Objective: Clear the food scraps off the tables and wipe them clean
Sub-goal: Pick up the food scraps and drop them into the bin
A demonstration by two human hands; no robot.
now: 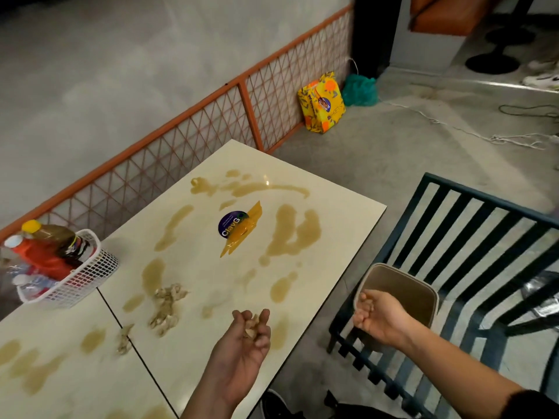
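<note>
Cut off by the frame's left side, a white basket [75, 282] sits at the far edge of the near table [60, 397], beside the seam. It is crammed with bottles [45, 252] whose labels are too blurred to read. Brown spills [30, 370] blotch this table, and a small scrap [124, 340] lies at its right edge, right on the seam with the far table [341, 213]. Just past the seam, near that table's front left corner, the food scraps [166, 306] lie in a pale, ragged pile; what they are is hard to make out. Mid-table a round purple sticker [231, 226] is partly covered by a yellow wrapper [245, 231], with more spills around them. Over the front edge the left hand [245, 343] is turned palm up, its fingers curled round a clump of scraps [252, 325] that they mostly hide. Off the table's right edge the right hand [378, 316] hangs over the rim of a beige bin [423, 297]; its fingers are curled, and whether they cover anything cannot be told. The bin's lower part is hidden behind that wrist, and a dark slatted chair [469, 237] stands just behind it.
</note>
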